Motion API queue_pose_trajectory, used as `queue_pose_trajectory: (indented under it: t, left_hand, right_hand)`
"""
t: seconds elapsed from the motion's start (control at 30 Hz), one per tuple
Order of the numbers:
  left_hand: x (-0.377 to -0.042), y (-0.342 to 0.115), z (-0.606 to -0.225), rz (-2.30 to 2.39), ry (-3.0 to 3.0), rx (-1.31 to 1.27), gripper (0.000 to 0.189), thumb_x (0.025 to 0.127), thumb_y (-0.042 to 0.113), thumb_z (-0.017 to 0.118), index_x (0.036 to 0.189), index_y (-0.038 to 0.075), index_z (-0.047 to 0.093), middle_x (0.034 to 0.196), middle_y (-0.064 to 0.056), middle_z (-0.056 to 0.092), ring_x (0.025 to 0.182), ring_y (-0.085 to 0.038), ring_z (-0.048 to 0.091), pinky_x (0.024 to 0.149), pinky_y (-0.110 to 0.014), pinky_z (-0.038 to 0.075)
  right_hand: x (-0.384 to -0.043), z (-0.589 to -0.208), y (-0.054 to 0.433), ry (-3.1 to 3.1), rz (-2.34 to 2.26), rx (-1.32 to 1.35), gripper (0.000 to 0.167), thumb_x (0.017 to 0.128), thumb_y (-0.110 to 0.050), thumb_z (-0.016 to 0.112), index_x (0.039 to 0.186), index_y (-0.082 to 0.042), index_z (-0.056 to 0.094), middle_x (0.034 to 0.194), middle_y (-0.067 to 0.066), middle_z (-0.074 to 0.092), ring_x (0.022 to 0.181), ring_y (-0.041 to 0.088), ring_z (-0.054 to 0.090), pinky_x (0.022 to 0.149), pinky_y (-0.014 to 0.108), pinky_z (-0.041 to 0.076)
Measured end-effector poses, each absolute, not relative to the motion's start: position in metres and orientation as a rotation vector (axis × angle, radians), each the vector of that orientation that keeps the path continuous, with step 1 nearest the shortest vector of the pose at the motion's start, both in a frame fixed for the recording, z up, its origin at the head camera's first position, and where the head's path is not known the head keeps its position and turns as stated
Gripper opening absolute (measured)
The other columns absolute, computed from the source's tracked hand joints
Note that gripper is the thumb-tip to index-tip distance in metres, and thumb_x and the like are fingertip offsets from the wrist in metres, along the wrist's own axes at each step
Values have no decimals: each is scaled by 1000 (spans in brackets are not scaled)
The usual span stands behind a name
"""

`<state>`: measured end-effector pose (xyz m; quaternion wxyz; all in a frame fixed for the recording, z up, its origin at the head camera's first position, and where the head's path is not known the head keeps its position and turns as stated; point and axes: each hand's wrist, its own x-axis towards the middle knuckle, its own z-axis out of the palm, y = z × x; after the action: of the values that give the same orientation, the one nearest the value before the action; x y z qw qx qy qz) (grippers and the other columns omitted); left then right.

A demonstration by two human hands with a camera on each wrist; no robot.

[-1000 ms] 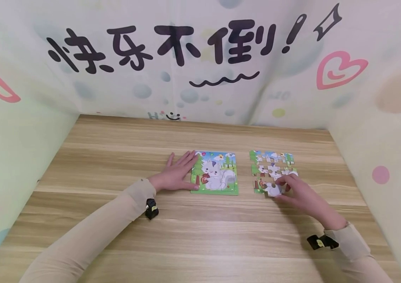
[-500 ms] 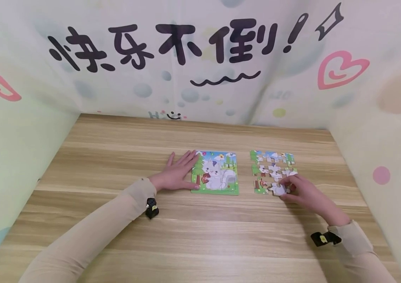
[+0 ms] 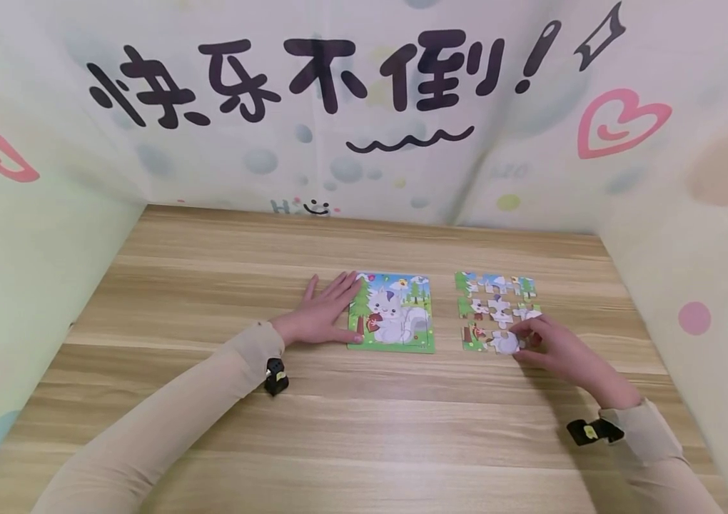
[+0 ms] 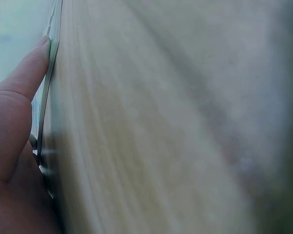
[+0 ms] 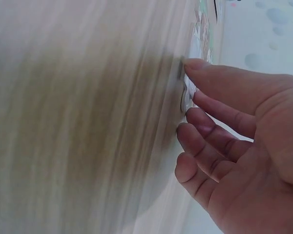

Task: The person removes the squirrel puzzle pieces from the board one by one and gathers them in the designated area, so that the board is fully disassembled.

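My left hand point(image 3: 319, 318) lies spread out, its fingertips and thumb resting on the left edge of a square puzzle board point(image 3: 414, 348) printed with a white squirrel holding an acorn. In the left wrist view the thumb point(image 4: 27, 73) presses along the board's edge. To the right, my right hand point(image 3: 559, 357) pinches a grey-white puzzle piece point(image 3: 507, 343) between thumb and fingers, low over the table. The right wrist view shows the thumb tip point(image 5: 194, 64) at that piece's edge, the other fingers curled below. Part of the lower right pieces is hidden behind the hand.
Other puzzle pieces, such as the tree-trunk piece point(image 3: 472, 337) and the face piece point(image 3: 499, 310), lie in loose rows right of the board. The wood-grain table point(image 3: 364, 428) is bounded by a printed cloth wall point(image 3: 235, 171) behind and on both sides.
My right hand has shifted slightly right with the grey-white puzzle piece, which has gone from tilted to nearly flat in the bottom row. The left hand stays on the board.
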<state>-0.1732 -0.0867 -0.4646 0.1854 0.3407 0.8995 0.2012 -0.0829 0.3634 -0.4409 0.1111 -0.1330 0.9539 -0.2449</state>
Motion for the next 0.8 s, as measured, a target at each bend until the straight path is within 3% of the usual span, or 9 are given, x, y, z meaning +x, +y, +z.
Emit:
queue_pose_trajectory:
  t: [0.43,0.8]
  left_hand:
    - [-175,-86,-463,597,2527,946,112,92,61,71,168,8,7,176,-10,-4,161,-28,-7,121,-64,-18]
    - [-175,-83,-461,604,2530,934,111,92,59,72,168,7,8,175,-11,-3,162,-29,-6,122,-65,-16]
  right_hand:
    - [-85,-431,359,2861,-701,-462,37,92,-14,81,123,1,67,109,9,66,92,20,61,76,35,55]
    - [-94,-424,320,2877,-719,-642,31,97,-13,75,125,-4,68,113,9,65,94,23,61,81,44,56]
